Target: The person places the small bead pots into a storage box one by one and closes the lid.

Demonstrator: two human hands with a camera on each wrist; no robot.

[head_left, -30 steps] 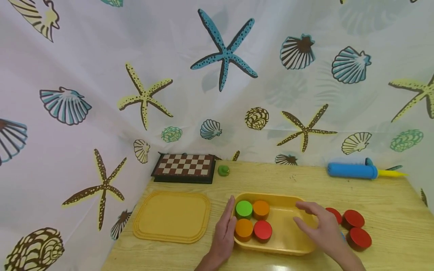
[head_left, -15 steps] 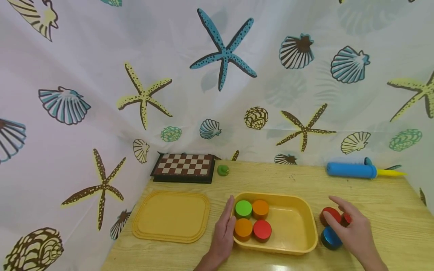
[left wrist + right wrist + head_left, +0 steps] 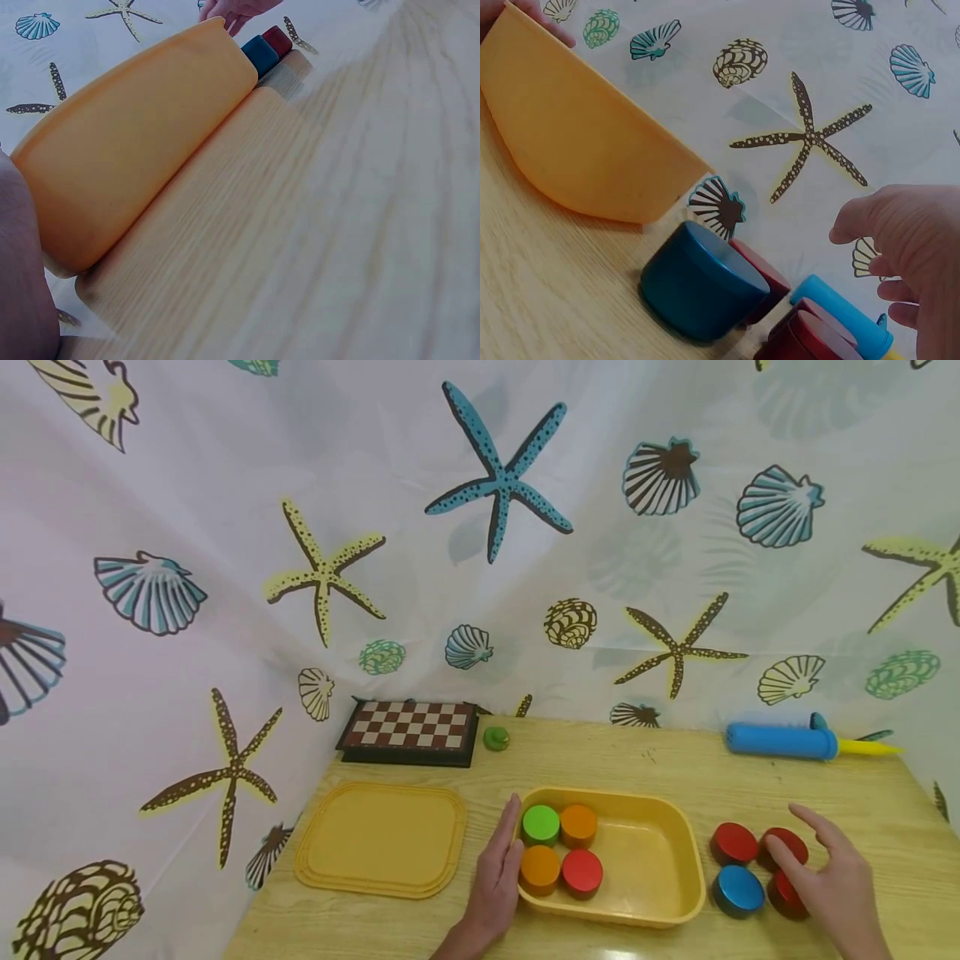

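My left hand (image 3: 491,877) presses straight fingers along the left wall of a yellow plastic tub (image 3: 648,860). In the tub's left half sit a green cylinder (image 3: 541,822), two orange cylinders (image 3: 578,825) and a red cylinder (image 3: 582,870). Right of the tub, a blue cylinder (image 3: 738,889) and three dark red cylinders (image 3: 734,842) stand grouped on the table. Over the rightmost dark red ones hovers my right hand (image 3: 836,881), thumb and fingers apart, holding nothing. It partly covers the nearest dark red cylinder (image 3: 785,897). The right wrist view shows a gap between that hand and the blue cylinder (image 3: 701,281).
A flat yellow lid (image 3: 380,839) lies left of the tub. Behind it are a chessboard box (image 3: 408,727) and a small green figure (image 3: 496,738). A blue pump (image 3: 783,740) with a yellow nozzle lies at the back right, before a seashell-print curtain (image 3: 570,693).
My right hand has moved right, from over the tub's right end to the dark red cylinders, uncovering the blue one. My left hand and the tub stay put.
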